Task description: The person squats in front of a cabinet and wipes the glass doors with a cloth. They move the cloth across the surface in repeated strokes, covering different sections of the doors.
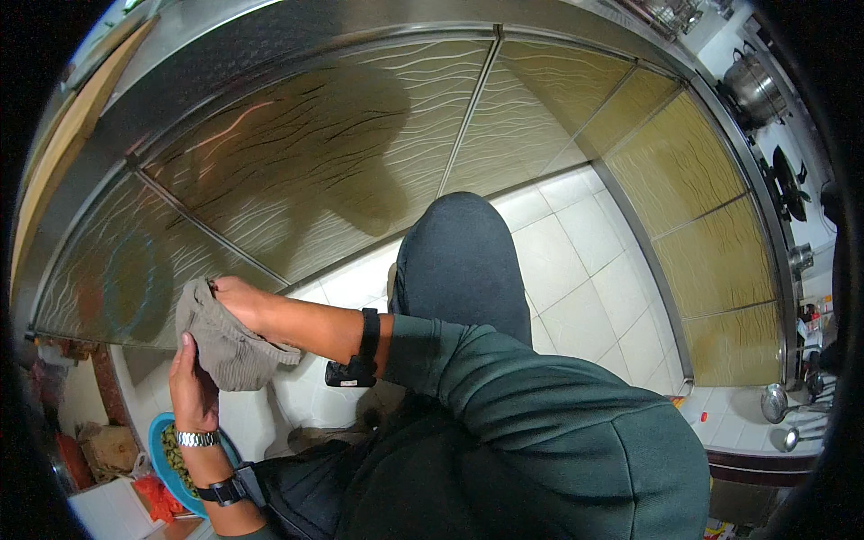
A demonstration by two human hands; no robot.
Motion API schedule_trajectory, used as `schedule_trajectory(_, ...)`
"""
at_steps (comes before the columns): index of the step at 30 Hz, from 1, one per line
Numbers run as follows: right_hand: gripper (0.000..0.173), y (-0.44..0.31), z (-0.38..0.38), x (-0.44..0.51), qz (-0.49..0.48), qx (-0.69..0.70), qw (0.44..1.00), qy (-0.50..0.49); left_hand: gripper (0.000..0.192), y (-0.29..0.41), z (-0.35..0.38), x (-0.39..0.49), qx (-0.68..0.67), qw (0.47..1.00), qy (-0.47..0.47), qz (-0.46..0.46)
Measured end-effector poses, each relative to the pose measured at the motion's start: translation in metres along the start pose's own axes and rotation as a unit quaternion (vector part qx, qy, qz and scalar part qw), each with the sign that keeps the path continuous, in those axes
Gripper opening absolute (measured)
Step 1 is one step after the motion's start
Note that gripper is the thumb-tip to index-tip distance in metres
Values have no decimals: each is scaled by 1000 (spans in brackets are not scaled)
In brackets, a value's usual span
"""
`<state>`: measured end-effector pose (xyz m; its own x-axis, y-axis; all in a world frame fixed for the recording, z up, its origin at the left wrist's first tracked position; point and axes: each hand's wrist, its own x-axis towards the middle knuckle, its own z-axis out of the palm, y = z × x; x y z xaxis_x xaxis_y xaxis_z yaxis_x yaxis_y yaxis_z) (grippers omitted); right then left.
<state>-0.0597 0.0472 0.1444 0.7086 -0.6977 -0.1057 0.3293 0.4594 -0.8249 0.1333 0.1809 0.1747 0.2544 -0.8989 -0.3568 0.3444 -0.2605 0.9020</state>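
Note:
A grey-brown ribbed fabric item (226,344), resembling a cap or pouch, is held up between both hands at the left. My right hand (236,300) reaches into its upper opening, and the fingers are hidden inside the cloth. My left hand (192,388) supports it from below, thumb against the outer side and the other fingers behind it. A metal-banded watch is on the left wrist, and black straps circle both forearms. Beneath the left forearm a blue plastic basin (159,442) holds small greenish pieces.
Cabinets with patterned glass doors (405,135) curve ahead and to the right. White floor tiles (567,256) lie around my bent knee. A red plastic bag (158,498) and a cardboard box (111,451) are at lower left; metal ladles (775,403) are at right.

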Motion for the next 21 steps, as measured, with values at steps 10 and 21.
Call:
schedule_trajectory(10, 96, -32, -12, -17, -28, -179, 983, -9, 74, 34, 1, -21, -46, 996, 79, 13)
schedule_trajectory(21, 44, -36, 52, -62, -40, -182, 982, 8, 55, 83, -1, -118, 53, 965, 153, 204)
